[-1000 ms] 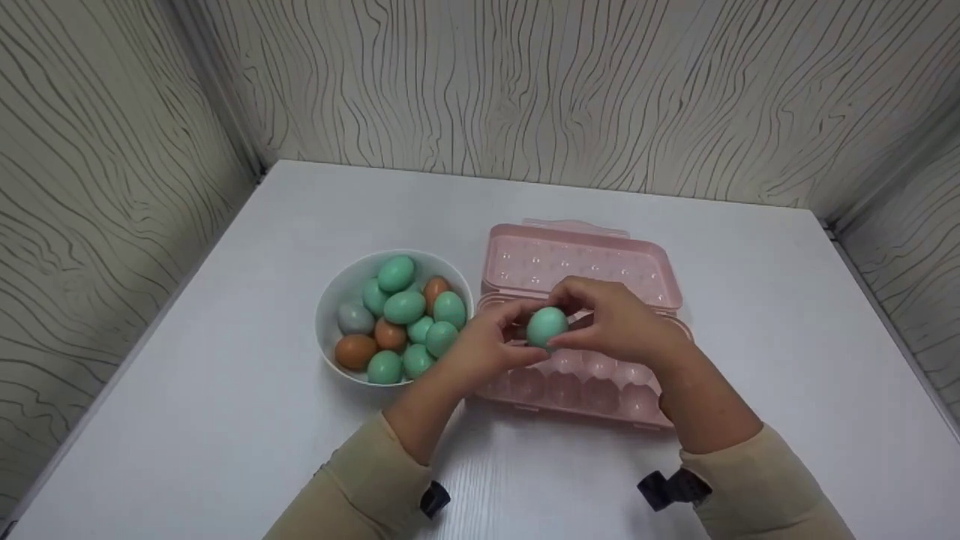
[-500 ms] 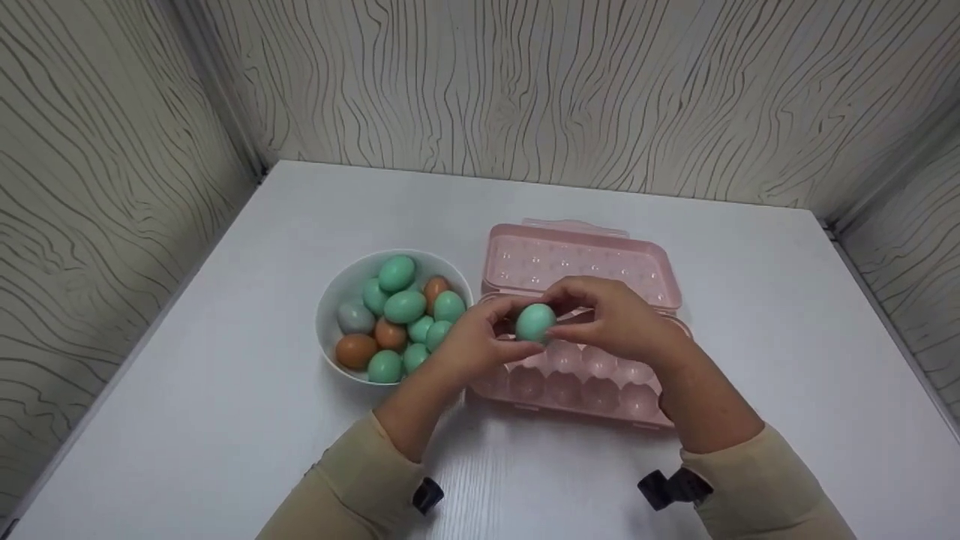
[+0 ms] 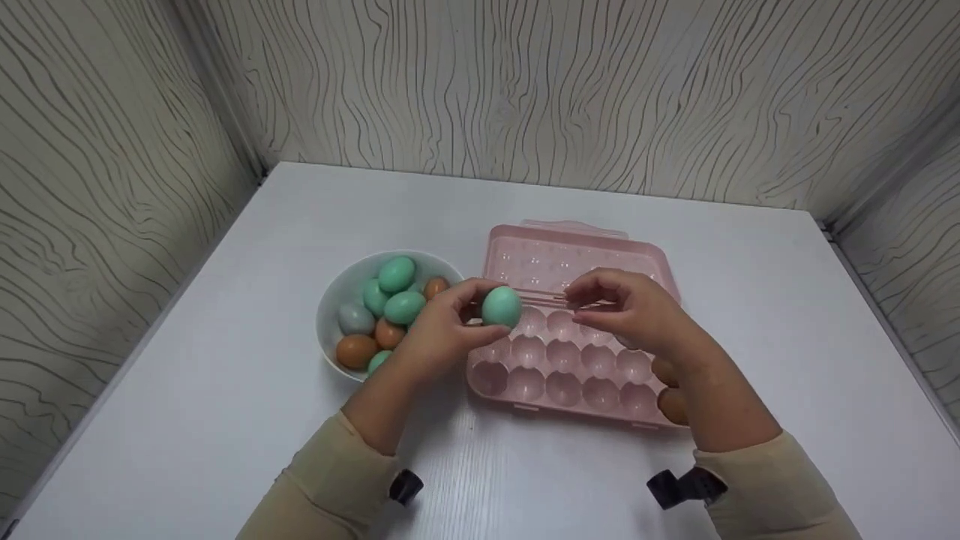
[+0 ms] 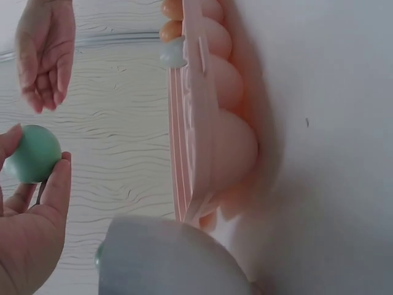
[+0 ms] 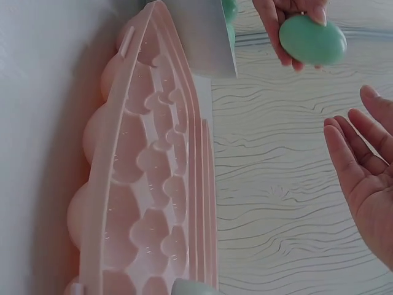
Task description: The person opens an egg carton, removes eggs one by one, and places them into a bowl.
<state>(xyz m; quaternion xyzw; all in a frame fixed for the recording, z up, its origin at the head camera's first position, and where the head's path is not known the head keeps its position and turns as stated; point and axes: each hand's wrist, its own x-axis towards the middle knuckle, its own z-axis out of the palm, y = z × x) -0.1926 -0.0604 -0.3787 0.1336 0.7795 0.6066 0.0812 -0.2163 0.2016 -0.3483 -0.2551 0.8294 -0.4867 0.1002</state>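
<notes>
Thumb and fingers of my left hand [image 3: 442,326] pinch a green egg [image 3: 502,307] above the left part of an opened pink egg box [image 3: 581,411]. My right hand [image 3: 631,311] holds nothing; its fingers are loosely bent over the box, a short way right of the egg. In the right wrist view, the right hand [image 5: 368,178] shows its palm side, apart from the green egg [image 5: 314,40]. Brown eggs [image 3: 673,406] sit in the box's right end, partly hidden by the right forearm. A greyish egg [image 4: 173,53] shows beside brown ones in the left wrist view.
A white bowl [image 3: 327,307] left of the box holds green eggs [image 3: 396,274], brown eggs [image 3: 356,351] and a grey egg [image 3: 355,318]; the left hand hides part of it. The box lid [image 3: 517,259] lies back behind its cups. Wood-patterned walls [image 3: 480,90] enclose the white table [image 3: 225,375].
The right hand has let go of the green egg and drawn slightly right. The left hand has carried the egg left and a little up, uncovering more cups. The box has stayed put.
</notes>
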